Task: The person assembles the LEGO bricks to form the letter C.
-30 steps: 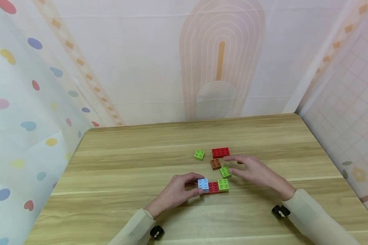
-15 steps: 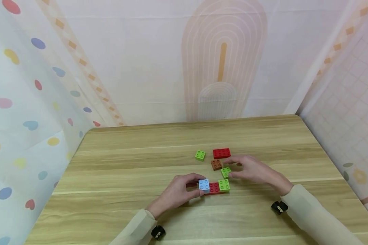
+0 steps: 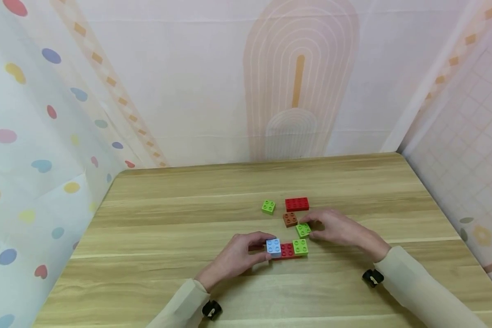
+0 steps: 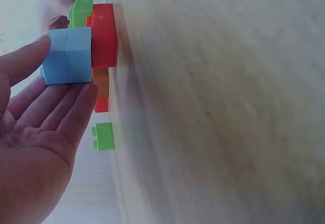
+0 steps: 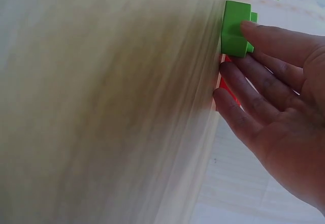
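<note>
My left hand [image 3: 239, 255] pinches a light-blue toy building brick [image 3: 273, 248] between thumb and fingers. That brick sits on the left end of a long red brick [image 3: 287, 250], while a lime-green brick [image 3: 300, 247] sits on its right end. A line runs across the middle of the blue brick [image 4: 67, 56] in the left wrist view. Just behind this assembly, my right hand [image 3: 336, 228] holds a second lime-green brick [image 3: 303, 230], thumb at its near right side and index finger at its far side. In the right wrist view the thumb lies against this green brick [image 5: 236, 28].
A brown brick [image 3: 289, 219] lies just behind the held green one. Farther back are a red brick [image 3: 297, 204] and another lime-green brick [image 3: 268, 207]. All stand on a wood-grain table [image 3: 168, 218] with patterned cloth [image 3: 197, 91] behind it.
My right thumb and index finger have closed in on the green brick, which shows more fully between them now. The left hand stays on the blue brick.
</note>
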The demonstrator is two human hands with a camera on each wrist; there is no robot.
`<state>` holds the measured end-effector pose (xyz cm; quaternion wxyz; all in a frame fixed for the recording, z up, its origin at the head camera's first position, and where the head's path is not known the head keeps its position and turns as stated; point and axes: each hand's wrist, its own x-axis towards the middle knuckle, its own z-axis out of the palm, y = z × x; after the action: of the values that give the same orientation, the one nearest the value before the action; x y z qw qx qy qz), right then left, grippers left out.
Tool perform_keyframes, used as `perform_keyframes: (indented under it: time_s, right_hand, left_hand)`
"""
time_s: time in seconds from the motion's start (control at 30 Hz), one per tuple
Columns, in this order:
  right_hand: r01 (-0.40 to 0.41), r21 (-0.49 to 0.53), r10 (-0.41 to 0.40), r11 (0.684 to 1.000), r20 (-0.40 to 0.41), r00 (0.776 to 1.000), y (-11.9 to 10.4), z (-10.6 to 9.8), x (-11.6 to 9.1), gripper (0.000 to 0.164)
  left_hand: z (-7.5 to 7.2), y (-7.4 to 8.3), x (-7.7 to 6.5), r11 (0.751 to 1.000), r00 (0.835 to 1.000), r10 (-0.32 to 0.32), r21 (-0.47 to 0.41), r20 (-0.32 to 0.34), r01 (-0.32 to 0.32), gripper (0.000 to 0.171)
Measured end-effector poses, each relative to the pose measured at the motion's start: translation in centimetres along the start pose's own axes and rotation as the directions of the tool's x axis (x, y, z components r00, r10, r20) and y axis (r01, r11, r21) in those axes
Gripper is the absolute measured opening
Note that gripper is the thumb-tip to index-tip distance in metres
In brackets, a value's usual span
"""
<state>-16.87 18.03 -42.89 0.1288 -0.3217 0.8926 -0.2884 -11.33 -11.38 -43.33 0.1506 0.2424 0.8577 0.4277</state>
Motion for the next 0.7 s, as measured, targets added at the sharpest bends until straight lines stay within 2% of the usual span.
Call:
perform_keyframes:
  time_s: [0.23, 0.5, 0.7]
  right_hand:
    - [0.004, -0.023, -0.004, 1.000, -0.012, 1.000, -0.1, 0.0, -0.1, 0.034]
    - [-0.042, 0.014, 0.043, 0.999, -0.072, 0.996, -0.6, -0.3, -0.7, 0.036]
    - [-0.045, 0.031, 0.048, 0.999, -0.105, 0.993, -1.2, -0.6, -1.1, 0.038]
  left_hand:
    - [-0.1, 0.0, 0.0, 1.000, 1.000, 0.015, -0.015, 0.011, -0.015, 0.038]
    - [0.0, -0.1, 0.0, 1.000, 1.000, 0.015, -0.023, 0.012, -0.015, 0.038]
    - [0.0, -0.2, -0.1, 0.999, 1.000, 0.020, -0.036, 0.016, -0.020, 0.039]
